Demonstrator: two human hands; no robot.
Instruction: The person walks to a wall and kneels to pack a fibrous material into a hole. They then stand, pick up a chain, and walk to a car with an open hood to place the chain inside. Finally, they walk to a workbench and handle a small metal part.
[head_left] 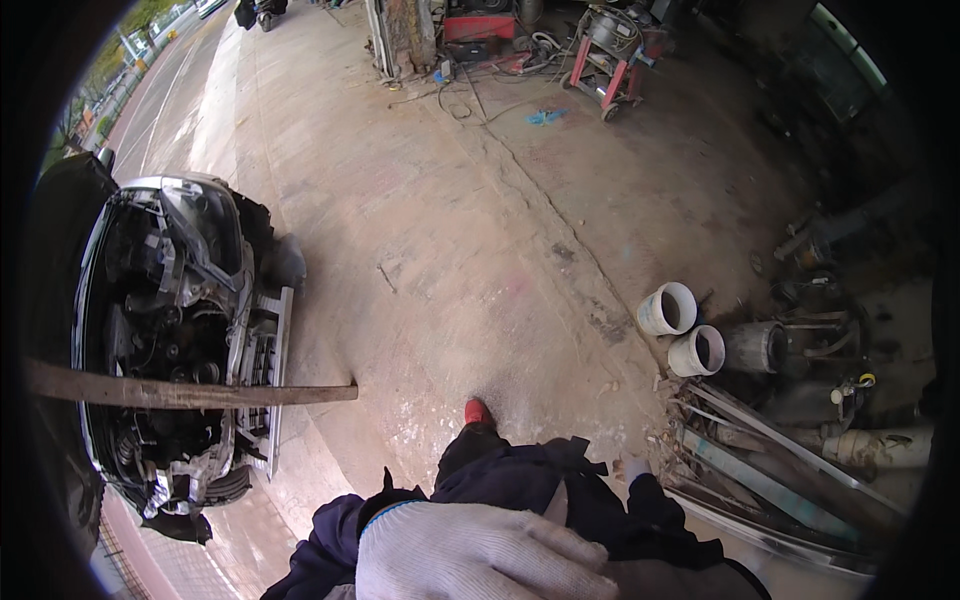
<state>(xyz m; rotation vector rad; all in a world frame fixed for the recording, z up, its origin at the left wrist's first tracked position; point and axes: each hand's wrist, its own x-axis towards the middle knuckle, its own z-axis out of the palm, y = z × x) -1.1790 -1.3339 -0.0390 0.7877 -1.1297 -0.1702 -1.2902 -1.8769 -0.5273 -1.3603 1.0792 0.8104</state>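
My left hand [480, 550], in a white knitted work glove with a blue cuff edge, is close at the bottom middle. Its back faces up and the fingers stretch to the right, a little bent and partly apart. I see nothing held in it; the underside of the palm is hidden. My right hand [632, 467] shows only as a small pale patch beyond the dark right sleeve, low and right of my body. Its fingers cannot be made out. Below me, the red tip of a shoe [477, 411] stands on the dusty concrete floor [430, 280].
At left stands a car [170, 330] with its front stripped and engine bay exposed; a wooden beam [210, 393] lies across it. Two white buckets [667, 309] and metal scrap strips [760, 480] are at right. A red-framed cart [605, 65] and a pillar [403, 40] stand far ahead.
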